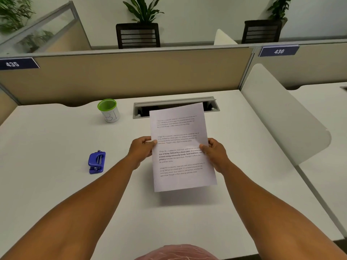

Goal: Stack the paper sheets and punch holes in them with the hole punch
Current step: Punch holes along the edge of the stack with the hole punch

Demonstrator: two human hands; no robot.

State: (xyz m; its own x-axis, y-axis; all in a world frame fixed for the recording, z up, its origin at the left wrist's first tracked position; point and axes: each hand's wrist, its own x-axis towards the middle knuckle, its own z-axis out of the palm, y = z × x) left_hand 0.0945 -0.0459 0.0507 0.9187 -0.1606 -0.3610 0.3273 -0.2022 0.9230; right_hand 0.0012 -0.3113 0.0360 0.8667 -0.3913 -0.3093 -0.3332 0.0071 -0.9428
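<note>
I hold the printed paper sheets [181,145] up above the white desk [56,184], and they cast a shadow below. My left hand [141,149] pinches their left edge, thumb on the front. At the right edge, my right hand [214,152] pinches them the same way. How many sheets there are cannot be told. The blue hole punch [97,162] lies on the desk to the left of my left forearm, untouched.
A white cup with a green rim [109,110] stands at the back left of the desk. A grey cable slot [174,106] runs behind the sheets. A white side divider [281,117] bounds the desk on the right, a beige partition [131,76] at the back.
</note>
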